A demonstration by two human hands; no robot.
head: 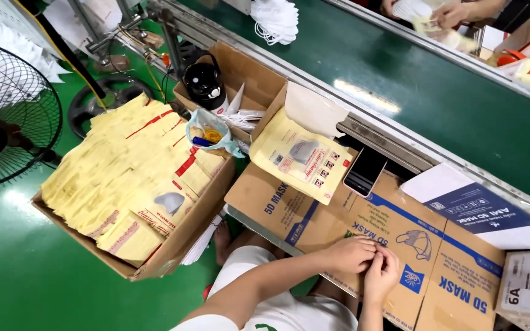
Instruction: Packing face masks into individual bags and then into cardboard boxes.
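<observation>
My left hand point(352, 253) and my right hand point(381, 274) meet fingertip to fingertip over a flattened brown cardboard sheet point(314, 214) with blue print and a mask drawing. The fingers are curled together; whether they pinch something small I cannot tell. A yellow mask pouch point(302, 160) lies on the cardboard just beyond my hands. A black phone point(364, 171) rests to its right.
A large carton point(173, 248) full of yellow pouches stands at my left. Behind it are a smaller open box point(259, 76), a black flask point(203, 83) and a floor fan point(7, 116). A green conveyor belt point(412, 79) carries white masks point(275, 19). Another person's hand point(452, 13) works across it.
</observation>
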